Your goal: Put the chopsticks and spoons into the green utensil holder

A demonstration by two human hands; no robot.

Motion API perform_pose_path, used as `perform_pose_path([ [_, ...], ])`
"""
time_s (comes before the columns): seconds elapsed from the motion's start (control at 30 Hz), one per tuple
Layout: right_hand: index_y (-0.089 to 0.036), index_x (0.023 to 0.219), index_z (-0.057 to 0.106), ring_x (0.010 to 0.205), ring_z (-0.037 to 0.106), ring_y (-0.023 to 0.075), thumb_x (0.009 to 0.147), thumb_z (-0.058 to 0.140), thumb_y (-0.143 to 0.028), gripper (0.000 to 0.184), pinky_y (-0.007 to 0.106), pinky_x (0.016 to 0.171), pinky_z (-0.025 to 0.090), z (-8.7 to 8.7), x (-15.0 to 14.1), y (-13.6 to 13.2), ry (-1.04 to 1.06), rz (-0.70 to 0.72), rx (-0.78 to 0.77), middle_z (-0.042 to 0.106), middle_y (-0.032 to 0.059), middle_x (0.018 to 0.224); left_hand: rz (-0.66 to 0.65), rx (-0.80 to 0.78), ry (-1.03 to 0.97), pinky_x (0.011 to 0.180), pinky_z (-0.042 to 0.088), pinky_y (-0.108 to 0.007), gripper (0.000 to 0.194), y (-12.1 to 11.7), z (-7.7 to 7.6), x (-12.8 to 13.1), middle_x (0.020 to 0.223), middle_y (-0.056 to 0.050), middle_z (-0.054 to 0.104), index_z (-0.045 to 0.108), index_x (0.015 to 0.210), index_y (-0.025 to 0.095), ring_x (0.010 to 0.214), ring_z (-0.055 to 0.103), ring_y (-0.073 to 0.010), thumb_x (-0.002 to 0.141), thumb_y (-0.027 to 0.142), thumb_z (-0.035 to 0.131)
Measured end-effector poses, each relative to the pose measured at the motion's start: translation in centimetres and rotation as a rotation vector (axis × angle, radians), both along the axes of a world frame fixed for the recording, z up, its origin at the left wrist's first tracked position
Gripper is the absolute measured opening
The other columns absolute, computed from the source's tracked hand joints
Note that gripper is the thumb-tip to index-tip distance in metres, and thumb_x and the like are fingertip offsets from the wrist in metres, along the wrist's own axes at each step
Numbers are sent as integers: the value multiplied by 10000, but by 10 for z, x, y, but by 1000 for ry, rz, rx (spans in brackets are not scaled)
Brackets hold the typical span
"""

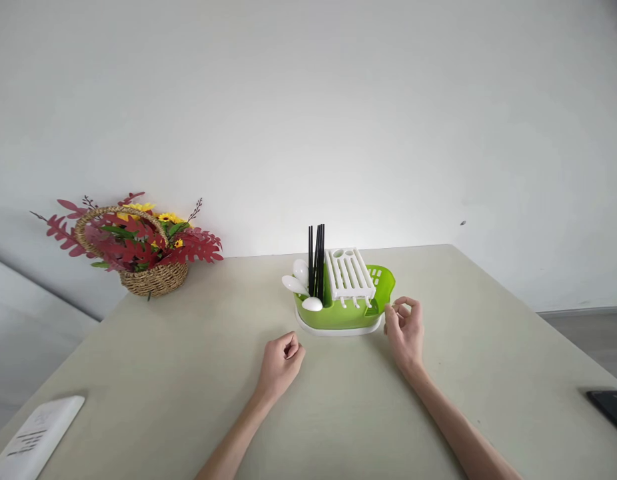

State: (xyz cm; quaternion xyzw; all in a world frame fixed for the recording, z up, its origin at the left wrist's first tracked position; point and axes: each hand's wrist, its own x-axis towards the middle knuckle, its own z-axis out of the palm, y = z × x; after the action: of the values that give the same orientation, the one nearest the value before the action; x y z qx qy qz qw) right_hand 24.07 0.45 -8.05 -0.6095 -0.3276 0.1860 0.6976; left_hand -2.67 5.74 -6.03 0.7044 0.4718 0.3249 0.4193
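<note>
A green and white cutlery drainer (333, 319) stands upright on the table. Black chopsticks (316, 263) rise from its left end, beside several white spoons (312, 304). A white slotted rack (350, 277) with small hooks lies across its top. Curled into a loose fist, my left hand (282, 360) rests on the table in front of the drainer, apart from it, with nothing visible inside. At the drainer's right end, my right hand (406, 328) has its fingers bent and thumb close to the index finger. Whether it touches the green rim cannot be made out.
A wicker basket (156, 280) of red and yellow artificial flowers stands at the table's back left corner, by the wall. A white object with dark markings (36, 440) lies at the front left. A black object (611, 408) sits at the right edge of the table (348, 413).
</note>
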Motion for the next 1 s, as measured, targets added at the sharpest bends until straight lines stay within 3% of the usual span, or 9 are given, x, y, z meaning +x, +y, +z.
perform_pose_path([
  [0.23,-260,897,476,496,403,105,879,659,-471,280,235,485,397,-10,14,7,239,-36,-25,424,-109,587,29,39,-25,522,164,-253,309,-1,-2,0,583,78,206,221,634,238,563,193,-100,726,191,512],
  [0.4,-255,833,488,497,366,106,863,627,-480,267,240,479,398,-16,20,11,286,-48,-16,377,-110,566,251,89,-199,536,218,-249,393,5,3,-4,612,72,190,205,641,241,569,215,-109,779,256,572],
  [0.53,-248,826,513,486,406,112,836,653,-494,282,250,481,406,-18,20,12,274,-31,-35,422,-105,552,439,225,-358,599,331,-253,448,20,36,-2,620,67,273,270,649,238,592,335,-128,873,394,625],
  [0.63,-247,830,520,480,438,117,827,656,-506,293,253,486,407,-18,19,12,258,-21,-48,450,-104,551,389,312,-355,827,442,-285,266,35,78,11,821,12,591,528,774,232,855,572,-176,907,442,622],
  [0.7,-245,832,526,479,457,121,824,651,-518,300,256,488,408,-18,19,13,246,-17,-55,468,-101,554,372,375,-351,925,454,-317,247,47,104,29,1016,-29,662,594,908,235,996,610,-200,924,480,623],
  [0.77,-243,834,535,481,467,127,821,643,-528,306,259,490,410,-18,19,13,233,-12,-61,480,-97,553,317,447,-320,999,449,-342,281,59,125,50,1176,-71,655,593,1035,240,1131,602,-220,940,503,623],
  [0.87,-242,833,540,485,477,133,827,628,-527,299,263,496,414,-18,19,13,215,-11,-71,491,-93,553,232,502,-258,1124,388,-381,414,79,145,84,1353,-120,570,517,1184,247,1322,520,-258,901,484,705],
  [1.0,-242,822,539,494,500,138,839,611,-504,272,267,511,422,-15,19,12,189,-8,-85,512,-85,562,250,280,-241,1191,324,-400,747,102,154,117,1555,-169,390,379,1355,253,1501,341,-308,799,486,821],
])
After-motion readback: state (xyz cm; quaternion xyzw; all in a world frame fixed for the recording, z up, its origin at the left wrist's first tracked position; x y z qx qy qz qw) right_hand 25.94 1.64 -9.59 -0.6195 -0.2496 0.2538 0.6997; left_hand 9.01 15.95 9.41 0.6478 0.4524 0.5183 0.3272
